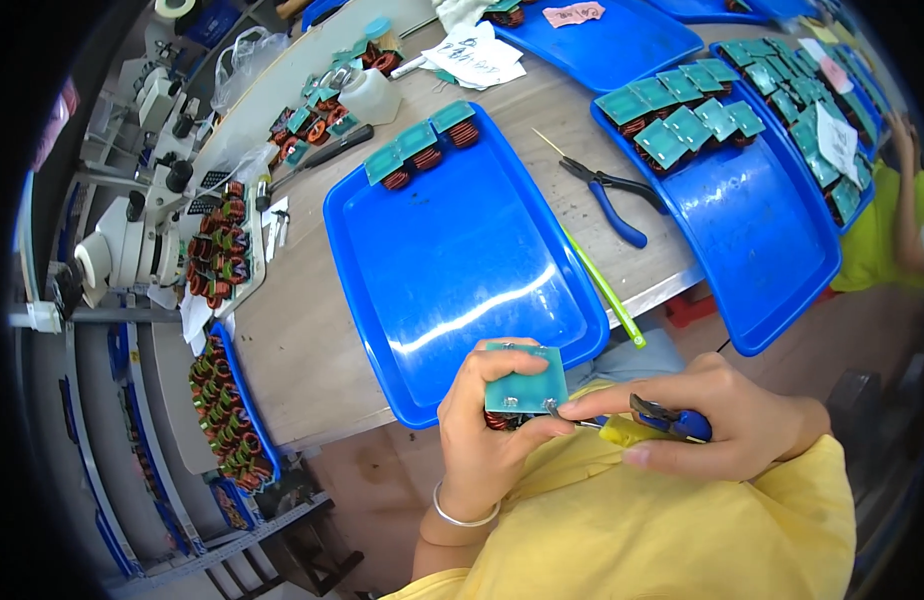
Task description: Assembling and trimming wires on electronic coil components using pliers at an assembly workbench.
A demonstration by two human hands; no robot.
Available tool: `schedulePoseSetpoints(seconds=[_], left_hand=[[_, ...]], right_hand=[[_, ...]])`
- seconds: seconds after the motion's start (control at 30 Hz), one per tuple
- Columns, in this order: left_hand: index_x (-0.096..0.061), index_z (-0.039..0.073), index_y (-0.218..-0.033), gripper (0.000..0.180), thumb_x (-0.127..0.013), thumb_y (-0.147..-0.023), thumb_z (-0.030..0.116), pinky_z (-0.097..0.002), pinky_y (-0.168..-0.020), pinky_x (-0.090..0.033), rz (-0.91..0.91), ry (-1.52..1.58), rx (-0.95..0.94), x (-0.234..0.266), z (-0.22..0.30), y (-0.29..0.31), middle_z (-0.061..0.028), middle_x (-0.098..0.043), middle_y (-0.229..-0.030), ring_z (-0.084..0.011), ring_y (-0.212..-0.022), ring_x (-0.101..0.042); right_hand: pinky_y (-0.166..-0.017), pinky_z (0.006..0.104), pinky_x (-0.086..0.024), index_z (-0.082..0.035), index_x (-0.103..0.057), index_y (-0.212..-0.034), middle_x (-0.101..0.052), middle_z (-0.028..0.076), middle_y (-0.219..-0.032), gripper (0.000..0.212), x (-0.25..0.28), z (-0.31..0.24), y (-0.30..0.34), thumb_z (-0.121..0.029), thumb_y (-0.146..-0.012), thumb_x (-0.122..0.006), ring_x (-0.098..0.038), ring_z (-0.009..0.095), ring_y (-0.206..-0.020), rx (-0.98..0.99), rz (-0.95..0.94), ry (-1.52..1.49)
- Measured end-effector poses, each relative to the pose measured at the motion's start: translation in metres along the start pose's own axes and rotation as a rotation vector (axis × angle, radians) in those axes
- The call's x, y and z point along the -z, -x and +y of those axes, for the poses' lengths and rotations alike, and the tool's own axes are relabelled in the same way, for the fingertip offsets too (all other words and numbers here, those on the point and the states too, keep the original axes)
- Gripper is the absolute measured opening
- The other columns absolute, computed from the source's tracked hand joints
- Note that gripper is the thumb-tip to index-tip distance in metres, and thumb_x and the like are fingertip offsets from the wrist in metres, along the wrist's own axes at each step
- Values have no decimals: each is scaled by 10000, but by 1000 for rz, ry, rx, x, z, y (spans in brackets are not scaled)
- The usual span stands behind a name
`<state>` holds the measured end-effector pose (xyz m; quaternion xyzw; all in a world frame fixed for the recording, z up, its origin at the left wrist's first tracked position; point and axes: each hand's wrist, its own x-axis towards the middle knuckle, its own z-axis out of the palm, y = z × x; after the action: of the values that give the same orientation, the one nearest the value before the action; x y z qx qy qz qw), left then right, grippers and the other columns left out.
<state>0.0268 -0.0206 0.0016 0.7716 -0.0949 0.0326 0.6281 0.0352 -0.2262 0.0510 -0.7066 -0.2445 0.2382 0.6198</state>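
Note:
My left hand grips a green circuit board with a red-brown wire coil beneath it, thumb and fingers closed round its edges. Solder joints show on the board's near edge. In my right hand are a yellow-handled tool with a thin metal shaft and what look like blue-handled pliers. The right index fingertip meets the board's near right corner, where the tool's tip is partly hidden. Beyond my hands lies a blue tray, with several coil boards along its far edge.
Right of the tray lie blue-black pliers and a green stick. Another blue tray bears rows of coil boards. A dark-handled tool rests at far left, near loose coils. A person in yellow-green is at right.

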Motion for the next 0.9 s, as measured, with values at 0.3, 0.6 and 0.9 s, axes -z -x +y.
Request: schedulePoseSetpoints(seconds=[0.3, 0.6, 0.9], left_hand=[[-548, 40, -872, 525, -806, -487, 288, -326, -685, -475, 110, -272, -182, -5, -5, 0, -102, -602, -875, -275, -848, -585], [-541, 37, -863, 523, -789, -524, 349, -324, -700, -469, 135, -175, -104, -8, -7, 1, -99, -590, -860, -261, -855, -583], [-530, 30, -867, 538, -767, -561, 403, -312, -731, -449, 145, -80, -20, -14, -5, 3, -96, -572, -865, -235, -884, -563]], right_hand=[[-461, 228, -410, -95, -484, -1238, -630, 74, -795, 451, 2, 7, 5, -94, -798, -585, -523, 111, -475, -10, -50, 135], [-474, 253, -447, -78, -496, -1223, -642, 108, -835, 426, 7, 6, 5, -102, -804, -571, -570, 145, -502, -51, -84, 67], [-429, 288, -448, -84, -502, -1217, -644, 100, -759, 432, 1, 12, 9, -107, -792, -574, -571, 203, -467, 58, 20, 165]])
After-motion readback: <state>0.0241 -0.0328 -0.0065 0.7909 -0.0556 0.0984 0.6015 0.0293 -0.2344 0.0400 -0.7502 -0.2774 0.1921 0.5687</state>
